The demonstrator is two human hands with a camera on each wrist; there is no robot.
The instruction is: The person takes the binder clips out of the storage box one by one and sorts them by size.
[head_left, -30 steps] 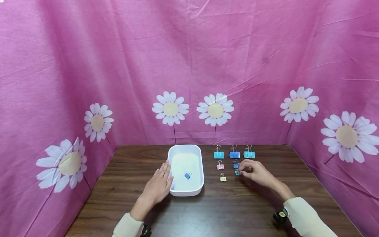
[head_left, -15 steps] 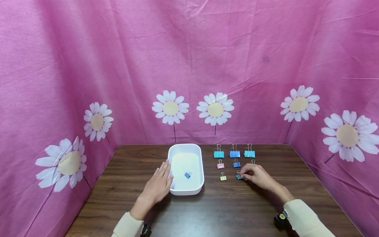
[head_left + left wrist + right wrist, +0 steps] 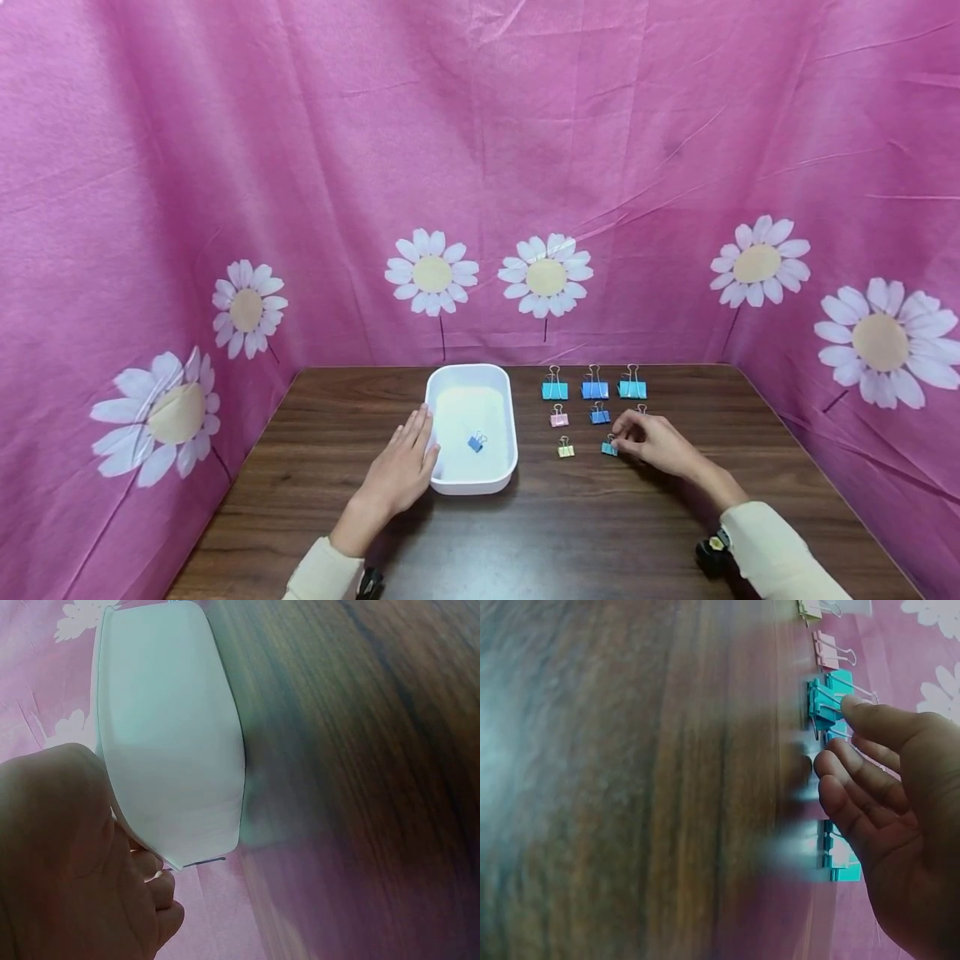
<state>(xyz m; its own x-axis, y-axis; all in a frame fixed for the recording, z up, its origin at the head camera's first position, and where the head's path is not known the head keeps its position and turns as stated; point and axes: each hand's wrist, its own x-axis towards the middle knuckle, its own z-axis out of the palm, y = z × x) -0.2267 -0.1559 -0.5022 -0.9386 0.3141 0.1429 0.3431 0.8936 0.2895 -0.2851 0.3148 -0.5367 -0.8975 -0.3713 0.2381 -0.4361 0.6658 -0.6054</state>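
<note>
My right hand (image 3: 660,446) pinches a small teal binder clip (image 3: 608,448) at the front of the clip rows. In the right wrist view the thumb lies against the wire handle of that teal clip (image 3: 823,709), which stands on the table. With straight fingers, my left hand (image 3: 397,471) rests along the left side of a white tray (image 3: 471,488). A blue binder clip (image 3: 476,442) lies inside the tray. To the left of the teal clip stand a yellow binder clip (image 3: 566,451) and, farther back, a pink one (image 3: 558,419).
A medium blue clip (image 3: 599,416) stands behind the held one. Another clip beside it is mostly hidden by the right hand. At the back are large teal (image 3: 554,390), blue (image 3: 595,389) and teal clips (image 3: 632,389). A pink flowered cloth (image 3: 480,167) hangs behind the wooden table (image 3: 525,550).
The right hand has brought the small teal clip from just before the medium blue clip nearer the front and slightly right, level with the yellow clip. The left hand has stayed on the tray.
</note>
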